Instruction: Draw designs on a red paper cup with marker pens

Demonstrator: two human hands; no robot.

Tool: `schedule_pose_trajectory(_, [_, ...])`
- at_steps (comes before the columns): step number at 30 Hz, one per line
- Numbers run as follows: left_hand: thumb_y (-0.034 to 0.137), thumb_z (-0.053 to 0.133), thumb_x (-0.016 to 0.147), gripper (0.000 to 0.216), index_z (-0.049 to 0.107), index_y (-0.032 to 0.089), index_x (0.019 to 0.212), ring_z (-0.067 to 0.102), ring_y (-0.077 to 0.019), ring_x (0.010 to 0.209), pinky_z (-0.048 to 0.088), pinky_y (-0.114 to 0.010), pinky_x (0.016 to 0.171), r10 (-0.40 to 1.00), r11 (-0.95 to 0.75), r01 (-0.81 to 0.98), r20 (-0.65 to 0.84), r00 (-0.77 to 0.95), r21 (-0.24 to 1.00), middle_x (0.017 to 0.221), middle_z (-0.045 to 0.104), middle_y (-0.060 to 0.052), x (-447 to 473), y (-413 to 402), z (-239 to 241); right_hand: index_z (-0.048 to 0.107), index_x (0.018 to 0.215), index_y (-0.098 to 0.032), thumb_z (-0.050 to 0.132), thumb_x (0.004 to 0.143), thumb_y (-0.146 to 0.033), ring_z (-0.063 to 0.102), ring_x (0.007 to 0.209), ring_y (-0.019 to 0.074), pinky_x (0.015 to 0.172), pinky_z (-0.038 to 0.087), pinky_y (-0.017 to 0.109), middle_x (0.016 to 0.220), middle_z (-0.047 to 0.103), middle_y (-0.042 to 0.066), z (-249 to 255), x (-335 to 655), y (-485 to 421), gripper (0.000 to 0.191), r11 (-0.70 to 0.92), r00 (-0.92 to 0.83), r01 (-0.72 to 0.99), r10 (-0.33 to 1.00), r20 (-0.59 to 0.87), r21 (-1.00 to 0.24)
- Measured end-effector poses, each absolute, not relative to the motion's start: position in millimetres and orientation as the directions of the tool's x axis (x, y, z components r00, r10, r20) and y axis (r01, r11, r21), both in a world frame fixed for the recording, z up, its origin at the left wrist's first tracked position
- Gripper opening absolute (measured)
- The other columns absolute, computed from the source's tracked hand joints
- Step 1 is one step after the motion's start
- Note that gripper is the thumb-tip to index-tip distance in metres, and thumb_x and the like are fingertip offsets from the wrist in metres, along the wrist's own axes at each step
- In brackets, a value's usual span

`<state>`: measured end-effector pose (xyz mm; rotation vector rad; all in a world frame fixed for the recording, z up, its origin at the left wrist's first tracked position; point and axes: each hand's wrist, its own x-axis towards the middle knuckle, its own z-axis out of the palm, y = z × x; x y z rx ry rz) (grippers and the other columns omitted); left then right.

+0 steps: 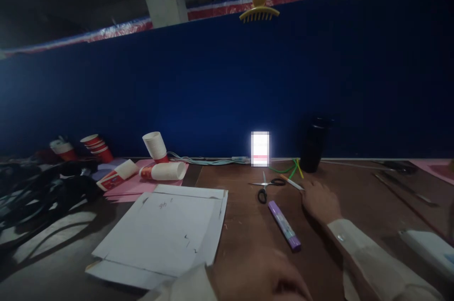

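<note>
My right hand [320, 200] reaches out over the brown table [248, 225], its fingers curled at the end of a white pen [292, 183]. Whether it grips the pen is not clear. A purple marker [284, 225] lies just left of that hand, and black-handled scissors [266, 187] lie beyond it. My left hand [260, 275] rests low at the front edge, blurred, next to a stack of white paper sheets [163, 234] with pencil marks. Its fingers are hidden.
Red and white paper cups [161, 161] lie on pink paper at the back left. A lit phone [260, 148], a dark bottle [313, 145] and green straws stand by the blue partition. Black cables sit at far left. A yellow hair clip [259, 10] hangs on the partition.
</note>
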<state>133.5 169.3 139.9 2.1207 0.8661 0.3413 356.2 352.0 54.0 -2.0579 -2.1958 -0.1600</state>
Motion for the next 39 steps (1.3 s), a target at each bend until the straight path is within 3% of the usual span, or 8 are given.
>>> schedule_pose_trajectory(4, [0.030, 0.054, 0.090, 0.023, 0.076, 0.023, 0.096, 0.066, -0.0195, 0.094, 0.049, -0.029, 0.085, 0.906, -0.362, 0.792, -0.016, 0.424, 0.492, 0.101, 0.075, -0.004, 132, 234, 134, 0.066, 0.121, -0.016, 0.032, 0.097, -0.023, 0.065, 0.099, 0.0313, 0.079, 0.047, 0.039, 0.108, 0.065, 0.019, 55, 369, 346, 0.041, 0.063, -0.055, 0.997, 0.987, 0.153, -0.050])
schedule_pose_trajectory(9, [0.026, 0.047, 0.092, 0.030, 0.076, 0.019, 0.096, 0.068, -0.0225, 0.096, 0.051, -0.031, 0.084, 0.974, -0.227, 0.967, 0.004, 0.228, 0.117, 0.102, 0.073, -0.012, 136, 315, 119, 0.059, 0.132, -0.020, 0.029, 0.098, -0.030, 0.067, 0.094, 0.0305, 0.072, 0.049, 0.037, 0.105, 0.064, 0.018, 60, 384, 341, 0.046, -0.078, 0.107, 0.980, 0.982, 0.155, -0.181])
schedule_pose_trajectory(14, [0.021, 0.049, 0.090, 0.030, 0.076, 0.014, 0.100, 0.068, -0.0249, 0.101, 0.053, -0.032, 0.087, 0.970, -0.244, 0.968, -0.005, 0.245, 0.051, 0.105, 0.072, -0.016, 154, 361, 105, 0.065, 0.116, -0.014, 0.031, 0.095, -0.024, 0.068, 0.096, 0.0345, 0.074, 0.049, 0.041, 0.105, 0.064, 0.021, 53, 396, 348, 0.041, -0.146, 0.157, 0.971, 0.987, 0.045, -0.187])
schedule_pose_trajectory(19, [0.024, 0.057, 0.086, 0.026, 0.075, 0.012, 0.101, 0.068, -0.0262, 0.104, 0.054, -0.031, 0.087, 0.955, -0.295, 0.955, -0.035, 0.295, -0.007, 0.106, 0.072, -0.017, 173, 378, 95, 0.066, 0.116, -0.017, 0.038, 0.093, -0.029, 0.068, 0.095, 0.0341, 0.074, 0.049, 0.041, 0.103, 0.065, 0.018, 49, 398, 354, 0.038, -0.127, 0.141, 0.976, 0.988, 0.068, -0.179])
schedule_pose_trajectory(23, [0.018, 0.054, 0.087, 0.027, 0.073, 0.009, 0.104, 0.066, -0.0271, 0.107, 0.055, -0.033, 0.087, 0.948, -0.319, 0.946, -0.047, 0.316, -0.059, 0.111, 0.070, -0.019, 181, 382, 91, 0.067, 0.119, -0.014, 0.045, 0.092, -0.032, 0.065, 0.092, 0.0335, 0.077, 0.048, 0.041, 0.100, 0.065, 0.018, 51, 392, 352, 0.039, -0.067, 0.100, 0.988, 0.965, 0.241, -0.142])
schedule_pose_trajectory(28, [0.016, 0.057, 0.085, 0.022, 0.072, 0.006, 0.098, 0.068, -0.0294, 0.099, 0.056, -0.036, 0.079, 0.930, -0.365, 0.923, -0.078, 0.358, -0.119, 0.103, 0.069, -0.022, 181, 377, 93, 0.068, 0.121, -0.016, 0.045, 0.092, -0.025, 0.062, 0.099, 0.0296, 0.089, 0.047, 0.040, 0.108, 0.067, 0.015, 47, 377, 348, 0.039, 0.183, -0.068, 0.965, 0.866, 0.496, -0.189])
schedule_pose_trajectory(34, [0.011, 0.039, 0.094, 0.029, 0.066, 0.004, 0.104, 0.063, -0.0288, 0.099, 0.051, -0.038, 0.076, 0.873, -0.479, 0.857, -0.002, 0.487, -0.188, 0.102, 0.065, -0.020, 187, 349, 104, 0.066, 0.124, -0.020, 0.043, 0.095, -0.039, 0.061, 0.112, 0.0277, 0.095, 0.047, 0.039, 0.123, 0.066, 0.013, 43, 359, 339, 0.043, 0.314, -0.121, 0.833, 0.907, 0.404, -0.455])
schedule_pose_trajectory(39, [0.018, 0.041, 0.097, 0.024, 0.063, 0.010, 0.097, 0.059, -0.0262, 0.092, 0.048, -0.037, 0.073, 0.771, -0.579, 0.774, 0.135, 0.622, -0.257, 0.096, 0.063, -0.013, 192, 325, 121, 0.072, 0.104, -0.023, 0.040, 0.093, -0.049, 0.069, 0.088, 0.0232, 0.077, 0.051, 0.032, 0.095, 0.075, 0.007, 54, 352, 332, 0.043, 0.270, -0.186, 0.578, 0.962, 0.198, -0.770])
